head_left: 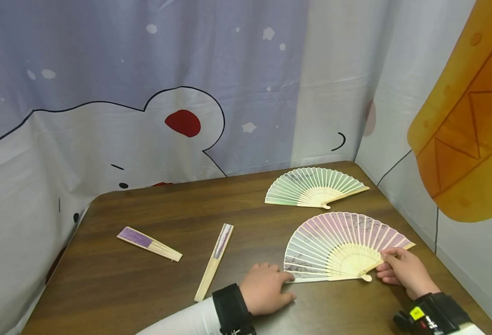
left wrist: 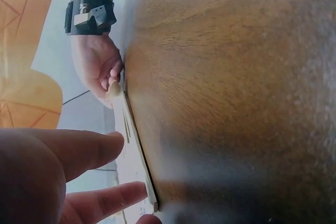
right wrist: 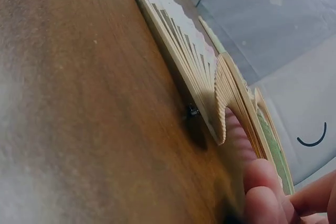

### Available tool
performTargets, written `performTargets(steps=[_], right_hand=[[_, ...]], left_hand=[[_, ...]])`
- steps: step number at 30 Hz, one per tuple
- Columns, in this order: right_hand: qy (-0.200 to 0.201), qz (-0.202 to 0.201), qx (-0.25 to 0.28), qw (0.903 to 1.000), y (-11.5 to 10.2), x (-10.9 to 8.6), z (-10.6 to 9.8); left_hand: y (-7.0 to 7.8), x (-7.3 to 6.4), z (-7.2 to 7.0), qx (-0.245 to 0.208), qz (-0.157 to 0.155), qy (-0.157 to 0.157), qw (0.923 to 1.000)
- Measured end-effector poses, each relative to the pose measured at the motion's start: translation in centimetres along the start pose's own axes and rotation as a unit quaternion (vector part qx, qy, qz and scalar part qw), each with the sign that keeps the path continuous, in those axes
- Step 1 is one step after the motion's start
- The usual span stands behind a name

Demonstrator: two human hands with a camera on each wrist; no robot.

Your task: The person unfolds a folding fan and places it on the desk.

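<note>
A pink and grey folding fan [head_left: 313, 235] lies spread on the table, its pale slatted ribs meeting at a pivot near the front. My right hand [head_left: 406, 271] pinches the right outer rib between thumb and fingers; in the right wrist view the fingers [right wrist: 262, 190] are on that rib. At the opposite end my left hand [head_left: 267, 288] rests low, its index finger touching the tip of the left outer rib. From the left wrist, the thumb and index finger [left wrist: 113, 200] look extended and apart. Behind it lies a green folding fan [head_left: 309, 184], also spread.
Two folded fans lie to the left: one with a purple leaf [head_left: 135, 236] near the left side, one with a white and purple leaf [head_left: 214, 260] by my left forearm. The brown wooden table [head_left: 145, 288] meets printed curtains [head_left: 254, 83] at the back and right.
</note>
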State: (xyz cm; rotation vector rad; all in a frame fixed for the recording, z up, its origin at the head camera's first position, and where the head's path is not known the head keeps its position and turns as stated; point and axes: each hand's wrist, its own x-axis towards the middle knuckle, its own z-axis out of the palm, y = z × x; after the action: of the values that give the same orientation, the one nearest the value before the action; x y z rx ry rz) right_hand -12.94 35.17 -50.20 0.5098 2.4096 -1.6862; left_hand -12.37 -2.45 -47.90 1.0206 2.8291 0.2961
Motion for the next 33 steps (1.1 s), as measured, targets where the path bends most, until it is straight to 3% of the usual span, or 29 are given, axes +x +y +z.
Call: performTargets(steps=[13, 22, 28, 33], right_hand=[[0.027, -0.023, -0.063, 0.9974, -0.3, -0.2, 0.4], [0.05, -0.051, -0.059, 0.9957, -1.5, -1.0, 1.4], [0.029, -0.084, -0.026, 0.9958, -3.3, -1.8, 3.6], [0.003, -0.123, -0.016, 0.9923, -4.9, -1.9, 6.0]], left_hand=[[-0.1, 0.3, 0.3, -0.016, -0.017, 0.002, 0.9997], [-1.2, -0.3, -0.2, -0.039, -0.019, 0.047, 0.998], [-3.5, -1.3, -1.3, -0.077, -0.066, 0.071, 0.9923], [-5.9, -2.6, -2.1, -0.115, -0.122, 0.1, 0.9808]])
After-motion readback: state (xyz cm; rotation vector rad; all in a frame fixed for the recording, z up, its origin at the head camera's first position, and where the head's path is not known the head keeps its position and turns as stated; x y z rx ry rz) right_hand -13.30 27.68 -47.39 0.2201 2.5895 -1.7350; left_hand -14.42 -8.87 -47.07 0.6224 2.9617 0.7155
